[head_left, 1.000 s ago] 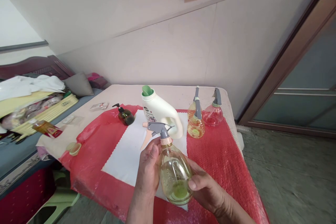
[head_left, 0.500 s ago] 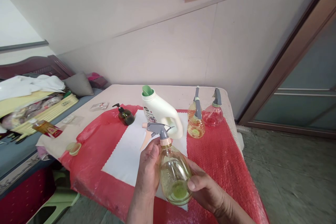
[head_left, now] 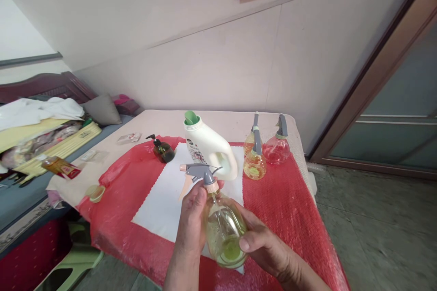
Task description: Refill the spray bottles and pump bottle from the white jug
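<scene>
Tilting a little to the left, a clear yellow spray bottle [head_left: 223,227] is held up in both hands, above the near edge of the table [head_left: 164,122]. The left hand [head_left: 193,223] is wrapped around the bottle's left side, just under the neck. The right hand [head_left: 266,250] is cupped around the bottom, with the thumb pressed on the front. The gray trigger top [head_left: 200,172] is pointed left. Under the bottle, a white cloth [head_left: 164,200] is spread on a red sheet [head_left: 290,209]. Behind it, a white jug [head_left: 208,148] is seen. Right of the jug, two small yellow bottles [head_left: 254,161] and a pink bottle [head_left: 277,145] are set close together. A dark pump bottle [head_left: 163,150] is set to the left of the jug.
</scene>
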{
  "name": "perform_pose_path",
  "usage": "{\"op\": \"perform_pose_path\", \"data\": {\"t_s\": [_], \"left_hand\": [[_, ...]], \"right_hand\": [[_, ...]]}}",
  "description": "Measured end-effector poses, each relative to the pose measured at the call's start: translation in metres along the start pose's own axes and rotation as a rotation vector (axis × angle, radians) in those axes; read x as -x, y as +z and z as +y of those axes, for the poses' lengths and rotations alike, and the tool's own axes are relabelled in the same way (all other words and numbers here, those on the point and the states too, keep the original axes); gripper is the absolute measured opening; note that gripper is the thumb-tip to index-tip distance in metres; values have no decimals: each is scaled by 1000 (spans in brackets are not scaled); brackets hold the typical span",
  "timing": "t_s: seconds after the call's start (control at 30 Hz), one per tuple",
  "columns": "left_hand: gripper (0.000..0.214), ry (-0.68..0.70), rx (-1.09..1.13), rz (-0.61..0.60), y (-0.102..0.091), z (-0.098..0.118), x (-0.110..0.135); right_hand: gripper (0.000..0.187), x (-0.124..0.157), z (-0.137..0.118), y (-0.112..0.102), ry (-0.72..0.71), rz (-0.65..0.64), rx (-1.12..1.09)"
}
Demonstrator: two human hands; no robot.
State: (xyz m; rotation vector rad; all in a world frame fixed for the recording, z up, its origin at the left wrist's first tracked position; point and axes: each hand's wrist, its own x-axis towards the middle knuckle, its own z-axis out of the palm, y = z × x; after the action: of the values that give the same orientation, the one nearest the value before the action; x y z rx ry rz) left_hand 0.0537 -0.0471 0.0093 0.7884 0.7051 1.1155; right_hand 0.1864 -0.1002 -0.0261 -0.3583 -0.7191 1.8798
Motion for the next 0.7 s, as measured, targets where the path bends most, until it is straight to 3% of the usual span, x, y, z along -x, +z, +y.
{"op": "perform_pose_path", "data": {"t_s": [0.37,0.7], "left_hand": [[37,14,-100,70,-2,4,-1],[34,8,-133,86,-2,3,-4]], "right_hand": [[78,-1,-2,0,24,55,170],[87,-1,13,-5,-71,320,640]]}}
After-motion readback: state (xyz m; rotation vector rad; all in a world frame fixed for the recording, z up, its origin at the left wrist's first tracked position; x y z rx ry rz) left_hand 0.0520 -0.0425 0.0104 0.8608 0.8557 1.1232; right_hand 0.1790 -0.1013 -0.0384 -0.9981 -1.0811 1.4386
